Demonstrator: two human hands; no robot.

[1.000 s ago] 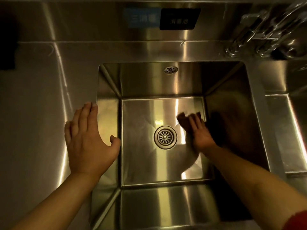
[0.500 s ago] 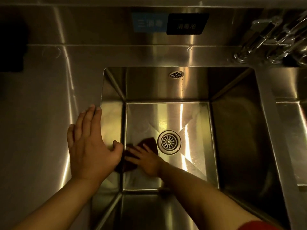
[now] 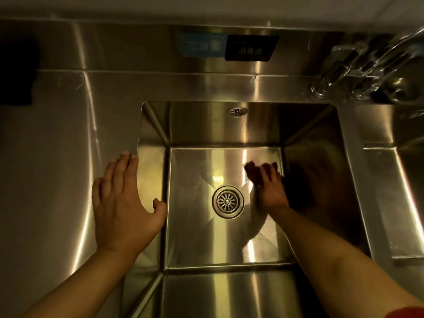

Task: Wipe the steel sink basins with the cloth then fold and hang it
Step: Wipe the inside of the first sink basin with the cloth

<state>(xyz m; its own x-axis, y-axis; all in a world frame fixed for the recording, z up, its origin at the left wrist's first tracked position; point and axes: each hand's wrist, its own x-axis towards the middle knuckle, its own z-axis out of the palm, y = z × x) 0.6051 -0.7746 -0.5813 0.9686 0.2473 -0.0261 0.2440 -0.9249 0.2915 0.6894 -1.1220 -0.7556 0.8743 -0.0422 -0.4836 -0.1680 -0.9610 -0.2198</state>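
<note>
Now, dim steel counter (image 3: 57, 157), deep sink basin (image 3: 229, 134), dark cloth (image 3: 253, 172) under flat right hand (image 3: 270, 191) (right of the drain (image 3: 227, 201)), left hand (image 3: 121, 203) spread flat on the rim.

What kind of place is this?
Probably a commercial kitchen's wash area: a deep steel sink basin, labels on the steel backsplash, a faucet, and a second basin alongside.

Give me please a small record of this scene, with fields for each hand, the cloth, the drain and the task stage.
left hand: flat on the sink rim, left of the basin
right hand: presses the cloth on the basin floor
cloth: dark, at the floor's far right corner
drain: uncovered, left of the right hand
stage: wiping; folding not yet done
</note>
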